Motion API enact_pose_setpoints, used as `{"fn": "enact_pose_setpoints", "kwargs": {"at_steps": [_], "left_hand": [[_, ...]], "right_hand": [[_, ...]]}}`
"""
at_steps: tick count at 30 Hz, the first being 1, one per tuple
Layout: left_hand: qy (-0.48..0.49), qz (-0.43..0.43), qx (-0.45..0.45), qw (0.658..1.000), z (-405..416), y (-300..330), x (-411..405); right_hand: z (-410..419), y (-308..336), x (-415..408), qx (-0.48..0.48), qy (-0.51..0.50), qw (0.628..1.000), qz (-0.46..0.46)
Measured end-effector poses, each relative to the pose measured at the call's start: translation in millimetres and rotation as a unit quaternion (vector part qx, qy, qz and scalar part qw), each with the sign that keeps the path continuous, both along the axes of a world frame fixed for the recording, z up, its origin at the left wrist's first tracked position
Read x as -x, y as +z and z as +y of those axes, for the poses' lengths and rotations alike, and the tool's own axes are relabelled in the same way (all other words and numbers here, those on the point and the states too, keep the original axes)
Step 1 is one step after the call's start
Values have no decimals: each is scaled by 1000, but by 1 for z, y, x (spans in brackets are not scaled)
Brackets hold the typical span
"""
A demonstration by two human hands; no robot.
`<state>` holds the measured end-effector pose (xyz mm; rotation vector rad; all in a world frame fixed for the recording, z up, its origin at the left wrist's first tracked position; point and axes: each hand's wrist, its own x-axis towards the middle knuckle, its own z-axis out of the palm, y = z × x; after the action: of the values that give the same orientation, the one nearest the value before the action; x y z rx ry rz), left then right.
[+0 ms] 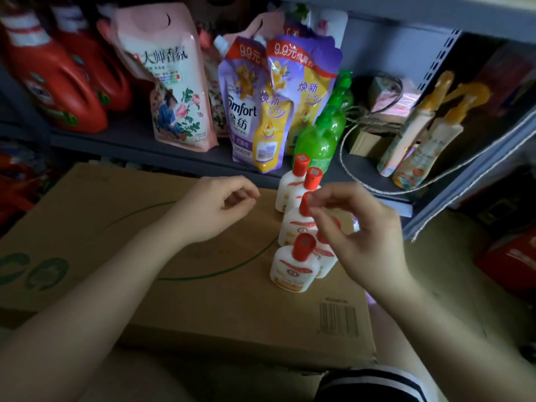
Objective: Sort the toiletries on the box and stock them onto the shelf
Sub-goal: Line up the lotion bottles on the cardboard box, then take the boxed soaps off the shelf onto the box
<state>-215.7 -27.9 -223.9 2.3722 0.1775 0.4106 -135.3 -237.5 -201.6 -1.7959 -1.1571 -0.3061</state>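
Several white lotion bottles with red caps [293, 266] stand in a row on the right side of a flat cardboard box [203, 303]. My right hand [365, 236] is over the row. Its thumb and forefinger pinch the red cap of the middle bottle [296, 227], and the other fingers fan out, hiding part of a bottle [324, 256] behind. My left hand [214, 210] hovers above the box's middle, fingers loosely curled, holding nothing. Behind the box runs the grey shelf [139, 145].
On the shelf stand red detergent jugs [55, 79], a pink refill pouch [177, 91], purple Comfort pouches [252, 111], green bottles [316, 143] and pale spray bottles [417, 140]. A twine loop [346, 163] hangs over the shelf edge. A red box [510, 256] sits low at the right.
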Motion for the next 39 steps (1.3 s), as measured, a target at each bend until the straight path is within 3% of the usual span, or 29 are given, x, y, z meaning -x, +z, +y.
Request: {"fn": "enact_pose_setpoints", "kwargs": {"at_steps": [10,14,17,21,24,27,33,36,39], "left_hand": [[3,-165,-132,977,13,122,-52],[13,-156,-156,975,18,188,-71],[29,-104,-216,970,26,219,-94],[90,-10,-338,937,45,230,-120],[73,0,-375,924,63,227,-133],[48,-2,-388,920,79,230,-149],[3,123,-348,929,95,242,-169],[6,92,-333,938,100,234,-173],[1,-41,-327,944,106,220,-172]], "right_hand": [[40,108,-98,-63,-4,996,-64],[55,172,-112,-31,10,998,-50],[74,201,-131,24,-5,999,-22],[107,221,-174,97,-65,993,-30],[137,226,-213,201,-94,975,-18],[165,226,-248,277,-100,955,10],[212,215,-309,388,-104,916,-4],[228,210,-331,389,-117,913,-33],[234,207,-341,384,-116,915,-52]]}}
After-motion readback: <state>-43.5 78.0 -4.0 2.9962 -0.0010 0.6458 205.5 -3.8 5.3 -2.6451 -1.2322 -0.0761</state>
